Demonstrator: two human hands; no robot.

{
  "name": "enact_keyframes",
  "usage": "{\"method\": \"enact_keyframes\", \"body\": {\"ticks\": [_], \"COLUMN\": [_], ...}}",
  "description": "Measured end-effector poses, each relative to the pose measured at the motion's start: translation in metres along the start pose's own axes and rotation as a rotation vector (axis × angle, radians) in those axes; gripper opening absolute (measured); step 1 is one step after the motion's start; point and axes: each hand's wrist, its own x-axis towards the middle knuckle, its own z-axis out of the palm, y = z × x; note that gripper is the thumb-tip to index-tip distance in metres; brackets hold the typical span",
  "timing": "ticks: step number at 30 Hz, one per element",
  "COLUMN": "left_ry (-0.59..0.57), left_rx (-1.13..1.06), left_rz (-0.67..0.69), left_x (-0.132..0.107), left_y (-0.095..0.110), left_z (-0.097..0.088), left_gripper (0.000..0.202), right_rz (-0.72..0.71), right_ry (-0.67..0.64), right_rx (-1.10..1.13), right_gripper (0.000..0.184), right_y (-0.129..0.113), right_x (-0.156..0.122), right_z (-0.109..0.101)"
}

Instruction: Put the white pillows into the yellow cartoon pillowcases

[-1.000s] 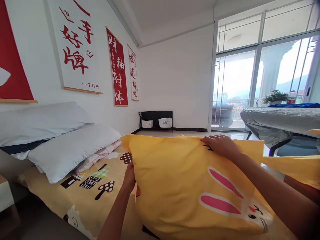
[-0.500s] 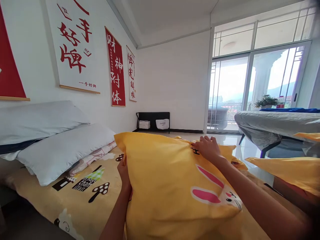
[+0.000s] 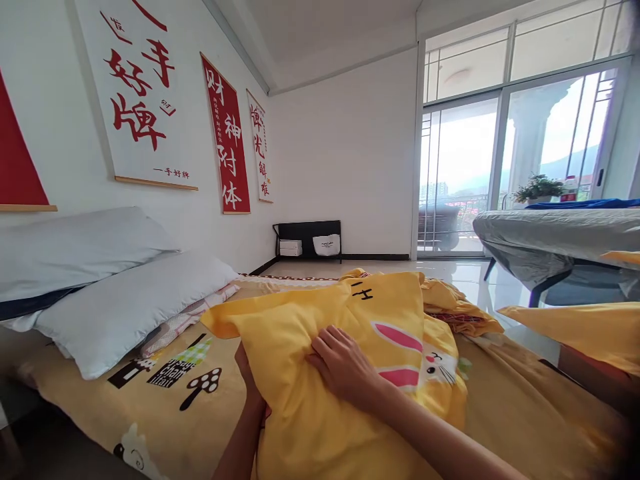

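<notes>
A yellow pillow (image 3: 295, 393) with a rabbit print and the letters "HI" is tilted up in front of me over the bed. My left hand (image 3: 246, 373) grips its left side, with the fingers hidden behind the fabric. On the pillow's front, near the middle, my right hand (image 3: 340, 360) has its fingers curled into the cloth, and creases spread from there. Under the pillow lies the tan printed bedsheet (image 3: 150, 417).
Two white pillows (image 3: 145, 303) lie at the bed's left, by the wall. Crumpled yellow bedding (image 3: 450, 307) lies beyond the pillow. More yellow cloth (image 3: 585, 330) is at the right, near a covered table (image 3: 540, 233). A black rack (image 3: 307, 233) stands by the far wall.
My right hand has moved from the pillow's top edge down and left onto its front. The pillow's upper part has sagged and creased. My left hand stays at the left side.
</notes>
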Motion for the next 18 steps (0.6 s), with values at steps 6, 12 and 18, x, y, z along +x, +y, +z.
{"method": "enact_keyframes", "body": {"ticks": [6,12,18], "left_ry": [-0.02,0.181,0.085], "left_rx": [0.071,0.161,0.125], "left_rz": [-0.119,-0.295,-0.257], "left_x": [-0.004,-0.009,-0.022], "left_y": [0.006,0.017,0.01], "left_z": [-0.023,-0.039,-0.036], "left_gripper": [0.045,0.062,0.062], "right_rz": [-0.266,-0.435,-0.166], "right_ry": [0.068,0.125,-0.102], "right_rx": [-0.054,-0.271,-0.406], "right_gripper": [0.036,0.037,0.04], "right_y": [0.016,0.039,0.072], "right_x": [-0.004,0.008,-0.004], "right_z": [-0.021,-0.065,-0.014]}}
